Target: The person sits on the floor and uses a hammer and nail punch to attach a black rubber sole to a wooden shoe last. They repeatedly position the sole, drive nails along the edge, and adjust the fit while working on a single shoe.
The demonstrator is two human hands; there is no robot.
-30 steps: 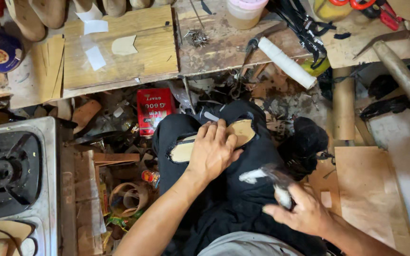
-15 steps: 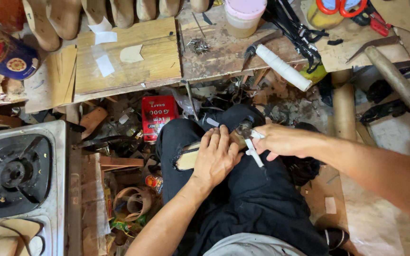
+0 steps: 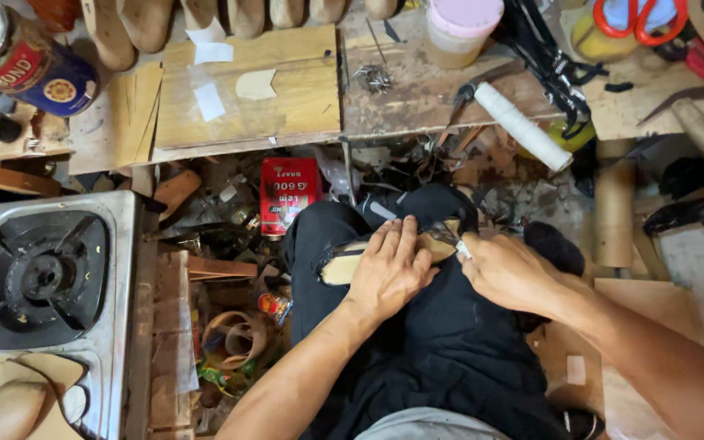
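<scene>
A tan shoe piece with a black upper (image 3: pixel 344 262) lies across my lap on my black trousers. My left hand (image 3: pixel 389 273) presses flat on top of it, fingers together and pointing away from me. My right hand (image 3: pixel 507 273) is closed around a small metal tool (image 3: pixel 448 237) whose tip touches the far end of the shoe piece, right beside my left fingertips.
A wooden bench (image 3: pixel 287 98) runs along the far side, holding a white roll (image 3: pixel 521 126), a pink-lidded jar (image 3: pixel 462 28), pliers and red scissors (image 3: pixel 641 20). A gas burner (image 3: pixel 42 277) sits at the left. A red can (image 3: pixel 288 195) lies among floor scraps.
My right hand came up from my lower right with the tool and now rests at the shoe piece's far end. My left hand has stayed pressed on the piece.
</scene>
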